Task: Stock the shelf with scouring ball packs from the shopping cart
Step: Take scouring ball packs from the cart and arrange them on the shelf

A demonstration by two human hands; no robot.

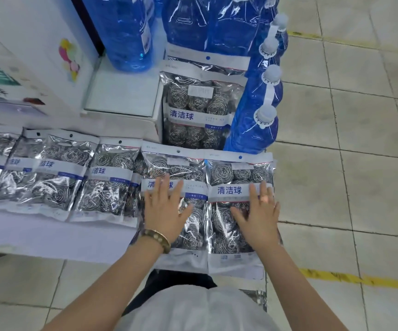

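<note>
Several clear packs of steel scouring balls lie in a row on a low white shelf (pixel 49 237). My left hand (pixel 165 209) rests flat, fingers apart, on one pack (pixel 173 168) near the row's right end. My right hand (pixel 259 211) lies flat on the rightmost pack (pixel 231 173), beside it. Neither hand grips anything. Another pack (pixel 198 108) stands further back, with one more behind it. More packs (pixel 59 170) overlap to the left. The shopping cart is not visible.
Blue liquid refill pouches with white caps (pixel 257 120) stand right of the back packs. A large blue water bottle (pixel 126 34) stands behind on a white platform (pixel 121 91). White boxes (pixel 14 68) sit at the left. Tiled floor with a yellow line (pixel 360 280) lies to the right.
</note>
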